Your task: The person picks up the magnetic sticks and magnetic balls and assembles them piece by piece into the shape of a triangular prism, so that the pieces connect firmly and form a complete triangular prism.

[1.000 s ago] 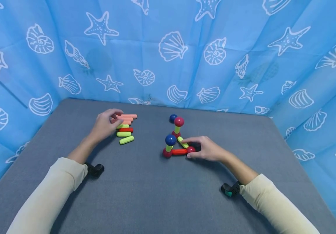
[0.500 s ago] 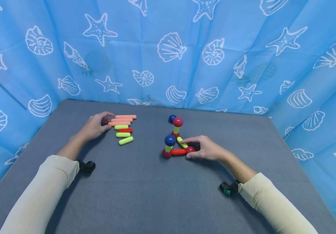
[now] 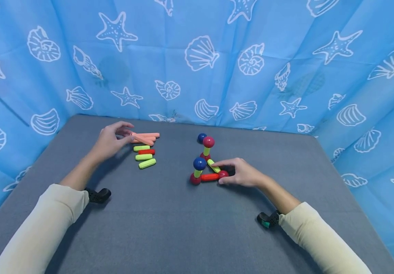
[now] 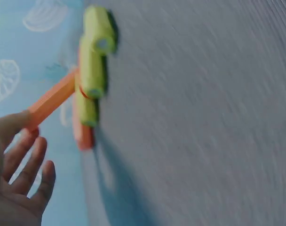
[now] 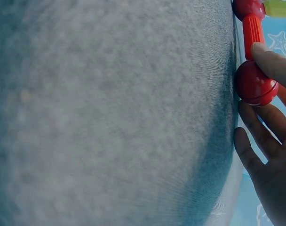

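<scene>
Nearest lay two cream sleeves (image 3: 29,236), with a black device (image 3: 98,195) at each wrist. Under them spread the tabletop (image 3: 183,228), plain grey, a fine cloth-like texture visible in the wrist views; soft shadows fell beside both forearms.

Near the middle, the right hand (image 3: 241,173) gripped a red ball (image 3: 223,174), thumb and fingers about it, at the right corner of a ball-and-rod frame. A red rod (image 3: 210,177) ran from it to the near-left corner, which bore an upright topped by a blue ball (image 3: 200,163). Whether the index finger also touched the slanting yellow-green rod (image 3: 213,165) could not be told for certain. A second upright behind carried a pinkish-red ball (image 3: 208,142).

At left, short rods (image 3: 144,156), yellow-green and red, lay in a row. Just beyond, the left hand (image 3: 110,140) pinched a salmon rod (image 3: 142,138) near one end, slanted across two others.

Another blue ball (image 3: 201,137) sat behind the frame. Past the back edge, a light-blue curtain (image 3: 169,23) walled left, back and right, falling in folds, printed with white starfish and shells.
</scene>
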`<action>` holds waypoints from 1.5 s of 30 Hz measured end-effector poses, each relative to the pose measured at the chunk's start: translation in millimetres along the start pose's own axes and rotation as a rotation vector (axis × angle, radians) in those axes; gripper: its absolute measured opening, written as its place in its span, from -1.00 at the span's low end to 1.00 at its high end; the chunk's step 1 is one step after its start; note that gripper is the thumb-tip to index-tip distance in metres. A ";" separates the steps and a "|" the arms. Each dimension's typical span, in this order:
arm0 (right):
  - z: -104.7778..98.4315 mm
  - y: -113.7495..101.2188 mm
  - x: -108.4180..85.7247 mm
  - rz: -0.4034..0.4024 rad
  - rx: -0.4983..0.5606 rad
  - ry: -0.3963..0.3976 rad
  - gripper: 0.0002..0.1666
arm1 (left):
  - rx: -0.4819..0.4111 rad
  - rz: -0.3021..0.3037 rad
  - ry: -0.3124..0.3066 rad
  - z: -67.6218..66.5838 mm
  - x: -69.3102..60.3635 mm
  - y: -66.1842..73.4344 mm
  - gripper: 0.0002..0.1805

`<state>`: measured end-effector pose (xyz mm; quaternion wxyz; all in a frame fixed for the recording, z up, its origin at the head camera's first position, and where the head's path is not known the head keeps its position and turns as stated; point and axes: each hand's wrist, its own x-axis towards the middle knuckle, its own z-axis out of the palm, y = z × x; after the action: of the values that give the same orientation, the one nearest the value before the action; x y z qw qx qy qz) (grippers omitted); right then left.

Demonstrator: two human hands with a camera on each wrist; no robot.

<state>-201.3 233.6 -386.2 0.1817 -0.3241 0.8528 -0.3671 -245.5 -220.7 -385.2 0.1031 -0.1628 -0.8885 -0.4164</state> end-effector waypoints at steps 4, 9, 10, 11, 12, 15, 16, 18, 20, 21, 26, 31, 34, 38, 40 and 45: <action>0.2 0.7 0.1 0.005 0.005 -0.002 -0.35 | -0.173 -0.024 -0.015 7.8 2.5 21.3 -0.61; 0.4 0.6 0.7 0.000 0.003 -0.001 -0.34 | -0.411 -0.063 -0.152 26.7 4.1 49.2 -0.57; 0.4 0.5 0.8 -0.002 0.002 -0.001 -0.34 | -0.447 -0.074 -0.176 30.9 4.2 54.6 -0.57; 0.4 0.4 0.8 -0.003 0.001 -0.001 -0.34 | -0.473 -0.084 -0.198 35.2 4.6 59.1 -0.57; 0.3 0.3 0.8 -0.004 0.000 -0.001 -0.34 | -0.496 -0.089 -0.219 39.2 5.0 63.4 -0.57; 0.3 0.2 0.9 -0.002 -0.001 0.001 -0.35 | -0.533 -0.100 -0.269 52.1 6.5 73.5 -0.56; 0.4 0.3 0.9 -0.001 -0.002 0.001 -0.35 | -0.535 -0.102 -0.279 55.7 7.0 76.4 -0.56; 0.6 0.4 1.1 0.004 -0.002 0.001 -0.35 | -0.547 -0.105 -0.298 62.9 7.8 80.7 -0.56; 0.8 0.6 1.2 0.009 -0.003 0.000 -0.35 | -0.549 -0.094 -0.314 69.6 8.4 83.6 -0.57; 0.9 0.6 1.3 0.011 -0.002 -0.001 -0.35 | -0.548 -0.087 -0.321 72.6 8.6 85.0 -0.58; 0.9 0.8 1.4 0.022 -0.003 -0.004 -0.35 | -0.532 -0.049 -0.364 86.7 10.2 89.4 -0.58; 0.5 0.8 1.0 0.033 0.000 -0.007 -0.35 | -0.537 -0.051 -0.367 94.6 13.0 93.8 -0.58; 0.6 0.8 0.8 0.034 0.006 -0.009 -0.35 | -0.534 -0.063 -0.365 95.9 14.1 96.3 -0.58; 0.7 0.5 0.9 0.030 0.012 -0.009 -0.35 | -0.543 -0.088 -0.363 95.7 14.8 98.7 -0.59; 0.7 0.5 0.7 0.031 0.011 -0.008 -0.35 | -0.545 -0.095 -0.360 96.0 14.4 99.2 -0.59; 0.1 1.6 -0.5 0.029 0.006 -0.004 -0.36 | -0.584 -0.097 -0.352 103.4 14.8 99.7 -0.59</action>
<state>-201.5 234.8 -387.4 0.1898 -0.3119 0.8558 -0.3663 -226.7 -77.9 -375.4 -0.1227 -0.2126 -0.7426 -0.6232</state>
